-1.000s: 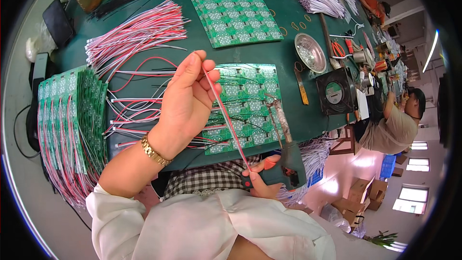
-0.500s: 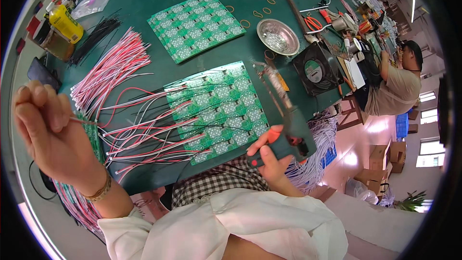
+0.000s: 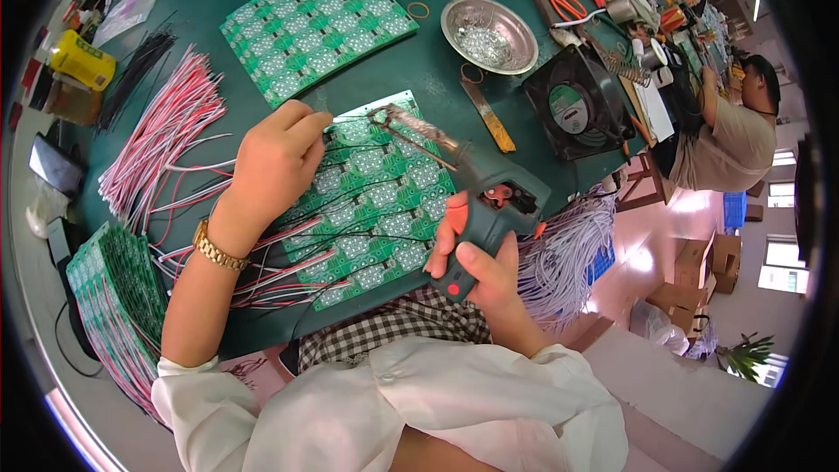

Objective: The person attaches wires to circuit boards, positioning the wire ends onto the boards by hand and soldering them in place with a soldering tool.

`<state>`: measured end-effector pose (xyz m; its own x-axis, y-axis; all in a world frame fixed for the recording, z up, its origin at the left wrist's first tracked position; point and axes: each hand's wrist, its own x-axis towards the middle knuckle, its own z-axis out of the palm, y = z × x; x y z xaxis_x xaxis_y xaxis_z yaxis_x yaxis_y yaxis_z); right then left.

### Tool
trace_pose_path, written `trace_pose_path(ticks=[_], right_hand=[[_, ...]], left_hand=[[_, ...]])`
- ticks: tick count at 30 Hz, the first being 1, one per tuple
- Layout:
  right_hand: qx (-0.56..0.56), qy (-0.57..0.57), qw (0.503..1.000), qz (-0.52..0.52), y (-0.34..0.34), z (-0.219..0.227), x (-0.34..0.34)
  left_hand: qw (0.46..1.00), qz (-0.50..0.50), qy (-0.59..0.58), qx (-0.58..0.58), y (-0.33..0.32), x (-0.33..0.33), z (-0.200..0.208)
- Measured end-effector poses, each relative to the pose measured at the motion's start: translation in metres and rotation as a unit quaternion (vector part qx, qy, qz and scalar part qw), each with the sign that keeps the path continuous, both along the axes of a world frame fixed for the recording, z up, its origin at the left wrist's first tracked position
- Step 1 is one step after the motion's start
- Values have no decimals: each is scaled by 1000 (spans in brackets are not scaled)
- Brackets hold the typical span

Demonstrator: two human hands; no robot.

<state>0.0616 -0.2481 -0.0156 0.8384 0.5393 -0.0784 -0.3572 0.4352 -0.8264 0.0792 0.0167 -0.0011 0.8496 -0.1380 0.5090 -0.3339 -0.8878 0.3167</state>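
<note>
My right hand (image 3: 491, 275) grips the handle of a dark green soldering gun (image 3: 502, 188) with an orange trigger. Its metal tip reaches over the top edge of a green circuit board panel (image 3: 424, 175). At the panel's upper left corner, my left hand (image 3: 275, 153) is closed in a pinch on a thin wire close to the soldering tip; the wire's end is hard to make out. Black wires cross the panel, and red and white wires trail off its left side, partly behind my left forearm. A bundle of red and white wires (image 3: 166, 135) lies to the left.
Beyond the panel lies a stack of similar panels (image 3: 319, 22). To the right are a metal bowl (image 3: 522, 31) with shiny bits, a flat blade (image 3: 487, 114) and a black fan (image 3: 577, 105). Wired panels (image 3: 114, 284) stand at left. A co-worker (image 3: 730, 135) sits far right.
My left hand has swung from the far left to the panel's top left corner with the wire. The soldering gun's tip has come left, over that edge, near the left fingers.
</note>
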Motion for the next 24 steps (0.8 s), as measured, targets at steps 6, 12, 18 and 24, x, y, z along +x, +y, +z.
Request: trace_pose_path(ticks=[6, 12, 18, 24], right_hand=[[-23, -1, 999, 47, -4, 7, 4], [-119, -58, 984, 117, -2, 17, 12], [-155, -73, 968, 184, -10, 10, 13], [-47, 41, 974, 220, -16, -8, 9]], left_hand=[[1000, -16, 18, 10, -3, 1, -7], [997, 4, -22, 78, -2, -4, -7], [1000, -1, -2, 23, 0, -4, -12], [999, -1, 30, -18, 1, -2, -12]])
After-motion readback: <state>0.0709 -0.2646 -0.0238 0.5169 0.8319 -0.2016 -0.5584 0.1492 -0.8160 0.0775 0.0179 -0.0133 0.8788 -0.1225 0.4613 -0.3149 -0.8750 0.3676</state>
